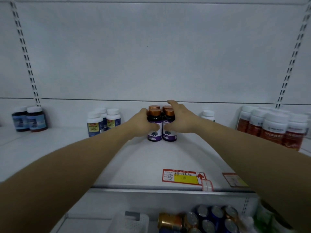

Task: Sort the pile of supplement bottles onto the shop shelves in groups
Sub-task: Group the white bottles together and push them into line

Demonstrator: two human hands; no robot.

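This is a shop. The white metal shelf (151,157) hangs on slotted uprights (25,52), and a red-and-yellow price label (184,177) with handwritten figures sits at its front edge. Stock stands in matching groups: copper-capped bottles (169,130) mid-shelf and red-labelled bottles (276,130) at the right end. Cans (208,219) crowd the shelf below.

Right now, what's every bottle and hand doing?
Copper-capped bottles: four upright, capped, squeezed together between both hands.
Left hand: grips their left side.
Right hand: grips their right side.
Blue-label bottles: upright, capped.
Yellow-label bottles: upright, capped.
Red-label bottles: upright, capped.
Blue cans: upright.
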